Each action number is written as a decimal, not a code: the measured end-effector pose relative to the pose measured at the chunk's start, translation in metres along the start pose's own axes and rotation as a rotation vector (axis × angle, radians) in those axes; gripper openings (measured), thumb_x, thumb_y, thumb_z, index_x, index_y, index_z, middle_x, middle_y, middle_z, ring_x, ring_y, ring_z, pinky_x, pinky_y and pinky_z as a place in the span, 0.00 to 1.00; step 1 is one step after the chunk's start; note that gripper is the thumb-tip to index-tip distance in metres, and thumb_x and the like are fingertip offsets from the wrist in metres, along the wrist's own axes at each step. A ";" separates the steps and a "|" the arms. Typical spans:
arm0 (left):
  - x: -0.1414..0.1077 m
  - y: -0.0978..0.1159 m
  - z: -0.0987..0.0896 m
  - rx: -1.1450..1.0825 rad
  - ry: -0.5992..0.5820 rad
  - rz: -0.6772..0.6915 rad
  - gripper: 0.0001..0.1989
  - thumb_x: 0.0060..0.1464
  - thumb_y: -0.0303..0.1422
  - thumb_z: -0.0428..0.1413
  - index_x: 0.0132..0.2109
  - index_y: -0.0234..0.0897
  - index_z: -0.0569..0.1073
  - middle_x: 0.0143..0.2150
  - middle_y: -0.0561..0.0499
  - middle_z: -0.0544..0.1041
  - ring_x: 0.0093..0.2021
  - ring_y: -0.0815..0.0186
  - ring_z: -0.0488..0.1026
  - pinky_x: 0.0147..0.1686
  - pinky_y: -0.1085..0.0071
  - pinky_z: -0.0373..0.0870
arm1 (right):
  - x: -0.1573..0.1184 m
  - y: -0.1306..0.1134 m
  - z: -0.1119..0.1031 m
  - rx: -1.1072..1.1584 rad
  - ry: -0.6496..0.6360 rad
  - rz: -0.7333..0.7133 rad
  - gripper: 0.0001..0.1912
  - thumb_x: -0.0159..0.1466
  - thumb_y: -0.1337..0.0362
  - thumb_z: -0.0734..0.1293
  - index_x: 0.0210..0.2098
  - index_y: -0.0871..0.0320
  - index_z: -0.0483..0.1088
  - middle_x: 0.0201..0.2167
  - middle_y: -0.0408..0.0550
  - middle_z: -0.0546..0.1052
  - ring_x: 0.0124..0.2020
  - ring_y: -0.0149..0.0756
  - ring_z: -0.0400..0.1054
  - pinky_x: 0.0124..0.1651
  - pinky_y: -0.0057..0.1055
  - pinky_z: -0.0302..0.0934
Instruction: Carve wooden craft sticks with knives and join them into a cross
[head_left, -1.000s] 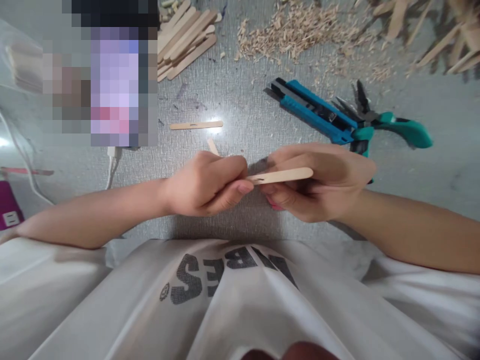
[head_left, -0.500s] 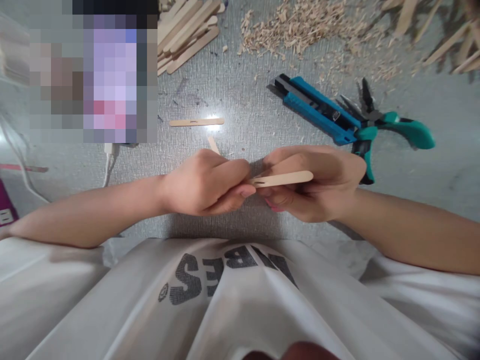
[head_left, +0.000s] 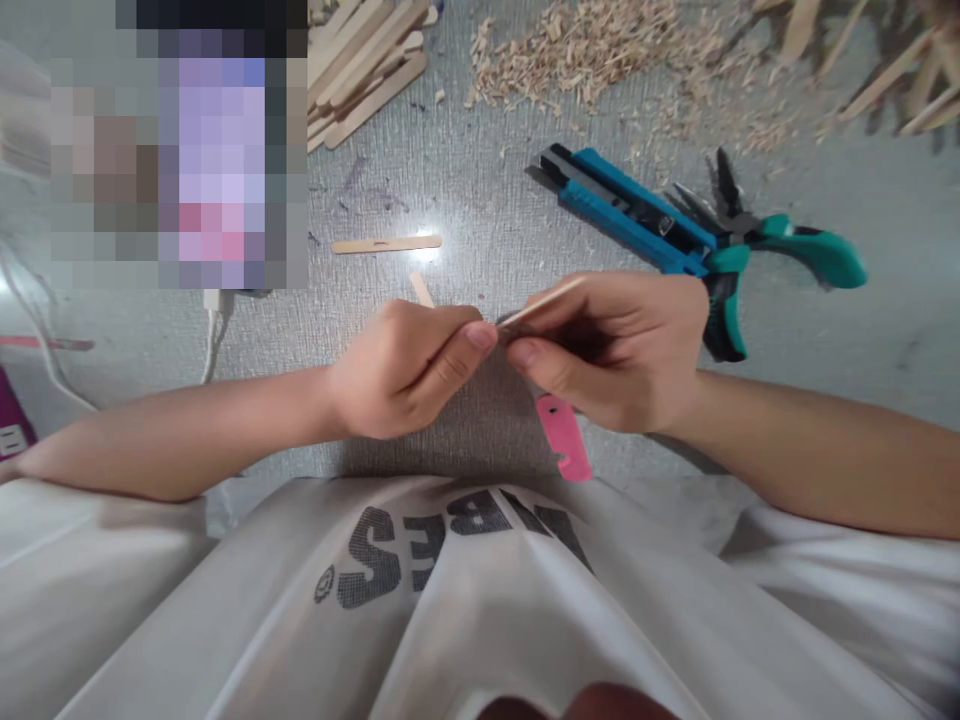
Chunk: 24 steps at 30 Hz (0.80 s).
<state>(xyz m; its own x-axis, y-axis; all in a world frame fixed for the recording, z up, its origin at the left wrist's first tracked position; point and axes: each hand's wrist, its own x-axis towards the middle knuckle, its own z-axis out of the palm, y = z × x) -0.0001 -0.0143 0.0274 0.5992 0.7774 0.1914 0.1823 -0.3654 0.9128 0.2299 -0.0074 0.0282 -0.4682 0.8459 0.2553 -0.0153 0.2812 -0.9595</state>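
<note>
My left hand (head_left: 412,370) pinches one end of a thin wooden stick (head_left: 551,302), with the thumb on top. The stick is seen nearly edge-on and slants up to the right along the fingers of my right hand (head_left: 615,350). My right hand is curled, its thumb tip close to my left thumb. Below my right thumb a pink piece with a small hole and a notch (head_left: 564,438) sticks out; its upper end is hidden by that hand. A flat stick with a small slit (head_left: 386,244) lies beyond my left hand, and another stick (head_left: 422,289) shows partly behind it.
Wooden sticks (head_left: 367,70) are piled at the back left, beside wood shavings (head_left: 585,50). A blue cutter (head_left: 630,205) touches teal-handled pliers (head_left: 814,250) at the right. More sticks (head_left: 900,85) lie at the far right. A white cable (head_left: 214,345) runs at the left.
The stick has turned from flat to nearly edge-on and now slants upward. The pink piece shows much more below my right hand. My left thumb has moved up.
</note>
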 end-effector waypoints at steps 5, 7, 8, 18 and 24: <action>0.001 0.009 -0.001 -0.007 -0.030 -0.128 0.17 0.78 0.30 0.49 0.36 0.39 0.69 0.23 0.58 0.69 0.19 0.75 0.61 0.23 0.72 0.60 | 0.006 -0.004 0.000 0.138 0.061 0.395 0.13 0.66 0.67 0.79 0.28 0.57 0.74 0.21 0.38 0.69 0.20 0.22 0.57 0.20 0.26 0.50; 0.002 0.009 -0.001 0.029 -0.033 -0.164 0.16 0.77 0.29 0.49 0.36 0.38 0.69 0.23 0.57 0.71 0.20 0.75 0.62 0.23 0.73 0.60 | 0.009 -0.006 0.000 0.211 0.055 0.481 0.15 0.64 0.64 0.81 0.28 0.57 0.73 0.20 0.37 0.66 0.19 0.21 0.52 0.20 0.27 0.48; 0.002 0.008 -0.001 0.046 -0.031 -0.179 0.16 0.77 0.29 0.49 0.35 0.39 0.68 0.23 0.57 0.71 0.20 0.74 0.62 0.23 0.73 0.60 | 0.011 -0.007 0.000 0.238 0.051 0.501 0.16 0.64 0.64 0.82 0.28 0.57 0.73 0.20 0.36 0.65 0.19 0.21 0.51 0.20 0.27 0.46; 0.002 0.006 0.001 0.145 -0.028 -0.216 0.17 0.76 0.30 0.50 0.33 0.40 0.67 0.22 0.58 0.65 0.20 0.73 0.59 0.23 0.71 0.56 | 0.015 -0.007 0.000 0.346 0.003 0.550 0.15 0.67 0.71 0.76 0.27 0.57 0.70 0.17 0.33 0.60 0.19 0.20 0.44 0.21 0.28 0.38; 0.000 0.003 0.003 -0.008 -0.014 -0.237 0.22 0.81 0.38 0.47 0.35 0.39 0.69 0.24 0.56 0.69 0.22 0.73 0.62 0.24 0.72 0.59 | 0.010 0.001 0.003 0.388 0.000 0.502 0.17 0.67 0.65 0.79 0.29 0.56 0.69 0.18 0.33 0.60 0.19 0.21 0.45 0.21 0.28 0.37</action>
<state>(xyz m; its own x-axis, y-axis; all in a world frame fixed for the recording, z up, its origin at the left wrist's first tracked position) 0.0027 -0.0166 0.0291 0.5514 0.8336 -0.0338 0.3132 -0.1693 0.9345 0.2224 -0.0002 0.0290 -0.5014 0.8322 -0.2366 -0.1133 -0.3343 -0.9356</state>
